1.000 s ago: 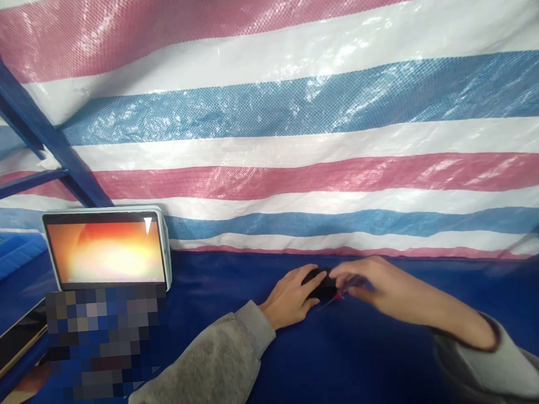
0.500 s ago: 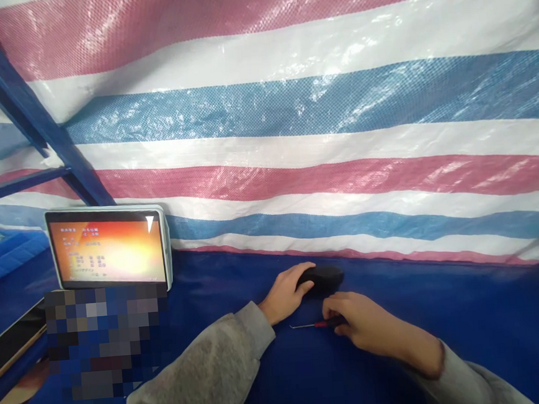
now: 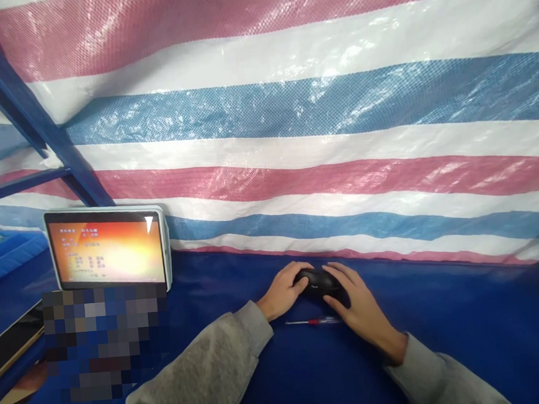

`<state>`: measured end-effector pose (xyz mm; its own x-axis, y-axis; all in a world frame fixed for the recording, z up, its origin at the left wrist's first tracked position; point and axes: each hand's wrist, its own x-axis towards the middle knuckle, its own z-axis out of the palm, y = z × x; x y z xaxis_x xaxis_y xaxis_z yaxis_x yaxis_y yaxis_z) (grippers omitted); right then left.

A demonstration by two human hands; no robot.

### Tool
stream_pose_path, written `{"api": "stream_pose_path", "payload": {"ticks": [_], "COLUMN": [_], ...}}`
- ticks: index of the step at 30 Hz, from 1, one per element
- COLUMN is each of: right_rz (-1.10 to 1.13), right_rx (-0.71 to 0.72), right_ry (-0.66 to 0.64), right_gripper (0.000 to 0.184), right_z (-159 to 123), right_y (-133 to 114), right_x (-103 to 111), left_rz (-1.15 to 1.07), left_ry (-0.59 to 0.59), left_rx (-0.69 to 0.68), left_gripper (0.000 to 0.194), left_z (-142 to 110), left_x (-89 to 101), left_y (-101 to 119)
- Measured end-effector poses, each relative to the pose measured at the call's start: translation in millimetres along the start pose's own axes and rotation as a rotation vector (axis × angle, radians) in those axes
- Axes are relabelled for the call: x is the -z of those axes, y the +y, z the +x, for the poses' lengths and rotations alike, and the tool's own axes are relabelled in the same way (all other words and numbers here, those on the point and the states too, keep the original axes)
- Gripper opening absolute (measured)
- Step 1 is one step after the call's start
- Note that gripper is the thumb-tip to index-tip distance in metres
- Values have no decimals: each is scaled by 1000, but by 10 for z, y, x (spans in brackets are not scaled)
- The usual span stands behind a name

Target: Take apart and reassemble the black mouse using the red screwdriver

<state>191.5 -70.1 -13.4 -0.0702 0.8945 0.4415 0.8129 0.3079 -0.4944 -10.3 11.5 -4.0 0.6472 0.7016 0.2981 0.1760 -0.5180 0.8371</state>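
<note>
A black computer mouse (image 3: 317,281) sits on the blue tabletop between my two hands. My left hand (image 3: 283,290) grips its left end, thumb on the near side and fingers on the far side. My right hand (image 3: 361,300) is closed around the right end, with the thumb in front and the fingers curved over the back. Just in front of the mouse lies a small screwdriver (image 3: 312,322) with a thin metal shaft pointing left and a red and clear handle. The handle's right end reaches close to my right hand.
A tablet (image 3: 109,249) with a lit orange screen stands at the left. A phone (image 3: 14,343) lies by the left edge, and a blue tray (image 3: 9,252) is behind it. Striped sheeting (image 3: 313,111) hangs behind the table (image 3: 311,379). A blue metal frame (image 3: 33,108) rises at the left.
My right hand has let go of the screwdriver, which now lies on the table. That hand has moved up onto the mouse's right end. My left hand keeps its hold.
</note>
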Motion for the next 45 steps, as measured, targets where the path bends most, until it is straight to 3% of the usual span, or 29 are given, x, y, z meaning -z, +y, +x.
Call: {"api": "stream_pose_path", "payload": {"ticks": [6,15,26,45], "right_rz": [63,100,112,95], "right_rx": [-155,-210,-232,-201], "right_ry": [-79,-95,-70,-60], "right_gripper": [56,50,48,48], "right_z": [-72,-48,-27,-21], "right_y": [-19,-22,-33,-42], "right_x": [-67,-53,-39,-29], "left_rz": [54,89,400,346], "left_ry": [-2,-55,-33,76], "left_rx": [8,-36,-177,-243], "left_gripper": [30,37,30,21], "left_z": [28,35,-38,-26], "left_x": [19,72,60,40], "left_y": [-42,-106,-88,-143]}}
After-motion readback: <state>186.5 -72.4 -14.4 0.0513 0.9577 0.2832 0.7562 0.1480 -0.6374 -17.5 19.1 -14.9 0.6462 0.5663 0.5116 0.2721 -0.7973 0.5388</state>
